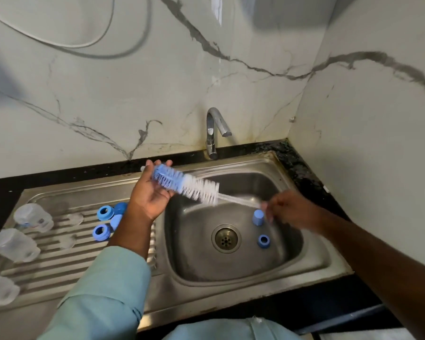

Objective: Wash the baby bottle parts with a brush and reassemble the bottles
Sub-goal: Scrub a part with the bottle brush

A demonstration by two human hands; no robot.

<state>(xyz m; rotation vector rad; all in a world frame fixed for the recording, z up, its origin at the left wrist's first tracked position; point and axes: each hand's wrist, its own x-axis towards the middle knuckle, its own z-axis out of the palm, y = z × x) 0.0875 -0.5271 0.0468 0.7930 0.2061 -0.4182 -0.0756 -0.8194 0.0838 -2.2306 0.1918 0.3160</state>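
Observation:
A blue-and-white bottle brush [187,184] stretches over the left rim of the sink. My left hand [152,192] is palm up with straight fingers under the blue bristle end. My right hand [290,212], blurred, pinches the clear handle end over the basin. Three clear bottles [33,217] lie on the draining board at the left. Several blue collars and caps [105,213] sit on the board beside my left wrist. A blue cap [258,217] and a blue collar [263,240] lie in the basin.
The steel sink [309,261] has a drain [225,238] in the middle of the basin. A chrome tap [215,128] stands behind it with no water running. Marble walls close the back and the right side. A white cable [66,44] hangs on the wall.

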